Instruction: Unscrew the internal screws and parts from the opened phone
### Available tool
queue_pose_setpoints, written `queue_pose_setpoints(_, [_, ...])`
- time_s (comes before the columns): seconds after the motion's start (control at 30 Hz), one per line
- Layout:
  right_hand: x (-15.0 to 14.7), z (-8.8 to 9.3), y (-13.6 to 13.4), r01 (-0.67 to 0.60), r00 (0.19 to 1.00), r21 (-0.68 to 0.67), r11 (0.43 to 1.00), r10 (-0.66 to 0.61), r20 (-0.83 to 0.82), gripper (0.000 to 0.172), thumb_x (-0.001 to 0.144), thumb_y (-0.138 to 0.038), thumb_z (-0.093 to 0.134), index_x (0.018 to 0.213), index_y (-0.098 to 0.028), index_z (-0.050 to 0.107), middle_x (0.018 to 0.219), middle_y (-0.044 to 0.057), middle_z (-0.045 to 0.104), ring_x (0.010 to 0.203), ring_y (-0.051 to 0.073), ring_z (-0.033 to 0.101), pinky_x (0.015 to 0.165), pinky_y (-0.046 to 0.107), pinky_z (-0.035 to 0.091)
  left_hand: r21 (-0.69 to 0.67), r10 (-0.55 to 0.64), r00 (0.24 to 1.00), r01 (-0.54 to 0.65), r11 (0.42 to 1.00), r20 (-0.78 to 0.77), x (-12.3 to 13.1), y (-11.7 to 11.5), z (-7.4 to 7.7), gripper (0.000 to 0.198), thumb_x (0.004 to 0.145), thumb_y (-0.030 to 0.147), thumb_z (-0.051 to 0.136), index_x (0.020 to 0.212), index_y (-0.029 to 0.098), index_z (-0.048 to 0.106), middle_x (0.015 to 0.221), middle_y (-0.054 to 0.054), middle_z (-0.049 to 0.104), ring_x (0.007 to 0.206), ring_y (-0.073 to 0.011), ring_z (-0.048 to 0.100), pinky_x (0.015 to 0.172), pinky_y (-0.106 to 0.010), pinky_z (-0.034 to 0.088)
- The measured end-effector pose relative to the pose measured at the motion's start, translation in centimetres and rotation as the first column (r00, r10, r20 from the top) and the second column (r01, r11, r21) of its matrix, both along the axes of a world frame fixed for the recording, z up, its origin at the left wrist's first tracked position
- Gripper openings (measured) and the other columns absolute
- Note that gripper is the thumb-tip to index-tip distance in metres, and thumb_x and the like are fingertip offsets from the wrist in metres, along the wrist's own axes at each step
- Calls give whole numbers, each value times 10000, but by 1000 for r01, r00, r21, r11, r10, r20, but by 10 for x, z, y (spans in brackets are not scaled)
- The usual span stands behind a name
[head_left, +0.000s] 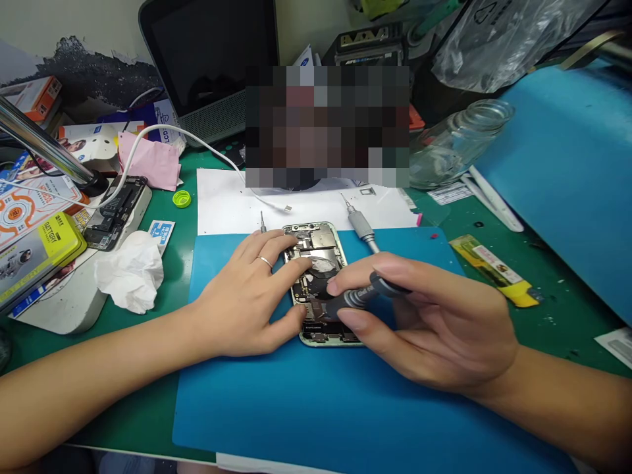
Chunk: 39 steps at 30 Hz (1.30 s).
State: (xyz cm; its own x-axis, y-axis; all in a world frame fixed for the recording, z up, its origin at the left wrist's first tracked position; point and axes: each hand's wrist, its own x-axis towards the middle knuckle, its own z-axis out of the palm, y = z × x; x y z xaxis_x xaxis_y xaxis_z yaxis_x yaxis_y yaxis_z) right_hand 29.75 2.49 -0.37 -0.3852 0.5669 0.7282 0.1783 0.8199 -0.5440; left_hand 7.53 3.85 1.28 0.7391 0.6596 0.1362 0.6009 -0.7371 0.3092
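An opened smartphone lies on the blue mat, its inner boards and parts exposed. My left hand, with a ring on one finger, rests along the phone's left side; its fingers are spread, with fingertips and thumb touching the phone. Over the phone's lower right part, my right hand grips a dark grey screwdriver between thumb and fingers. The screwdriver's tip cannot be made out against the phone. Just beyond, a light grey screwdriver lies on the mat and paper. Another thin tool tip shows behind my left fingers.
White paper lies beyond the mat, crossed by a white cable. At left are a crumpled tissue, another opened phone and a battery box. A glass jar, white tweezers and a yellow packet are at right.
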Motion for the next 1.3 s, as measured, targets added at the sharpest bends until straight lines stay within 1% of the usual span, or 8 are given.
queue_pose_setpoints(0.1, [-1,1,1,0,1000,6,1000,0,-1,793,825,-40,689,1516,-302,401,981,59,741,751,183,720,652,315,639,-8,0,1000,0,1000,1,0,0,0,452,941,401,515,1319,153,533,1462,-190,443,1409,-354,374,1224,-595,289])
queue_pose_setpoints(0.4, [1,2,0,10,1000,-3,1000,-10,14,754,834,-65,695,1486,-324,418,997,56,751,743,190,726,650,324,647,-10,-3,1000,3,1000,11,0,0,0,441,940,398,521,1315,165,531,1450,-185,453,1402,-358,382,1217,-606,293])
queue_pose_setpoints(0.57, [0,2,1,9,1000,24,1000,-9,11,754,834,-60,689,1497,-282,407,1001,72,741,750,183,724,643,307,647,-5,-5,1000,5,1000,1,0,0,0,453,942,397,518,1318,144,534,1454,-196,446,1407,-355,374,1227,-594,284])
queue_pose_setpoints(0.7, [0,1,1,13,1000,9,1000,-13,11,717,843,-71,686,1469,-307,428,1004,66,747,736,183,721,639,317,646,0,-4,1000,4,1000,-6,1,0,0,456,945,404,509,1320,145,537,1456,-193,446,1408,-353,371,1228,-587,285])
queue_pose_setpoints(0.9, [1,0,1,3,1000,23,1000,-3,8,795,821,-37,692,1513,-293,396,1017,69,752,739,185,727,661,323,647,-6,-5,1000,5,1000,2,1,0,1,453,942,397,509,1320,148,536,1461,-190,444,1411,-353,373,1228,-595,285])
queue_pose_setpoints(1.03, [1,-1,1,6,1000,10,1000,-6,3,783,830,-45,685,1505,-320,398,1053,58,759,740,179,736,669,320,649,-16,-6,1000,6,1000,26,1,0,0,436,935,386,526,1309,161,536,1454,-189,455,1403,-357,383,1214,-614,304])
queue_pose_setpoints(1.13, [0,-1,0,10,1000,-3,1000,-10,-4,783,828,-48,691,1501,-331,405,1038,55,759,734,185,733,661,324,646,-6,-5,1000,5,1000,17,1,1,0,447,935,393,524,1317,159,531,1455,-189,452,1406,-357,378,1219,-608,294])
queue_pose_setpoints(1.3, [-1,1,1,9,1000,-2,1000,-9,-18,796,812,-46,710,1503,-314,419,1008,64,753,746,192,731,643,322,645,-9,-3,1000,3,1000,-2,1,0,0,462,939,405,521,1318,141,537,1455,-198,444,1405,-357,376,1227,-594,284])
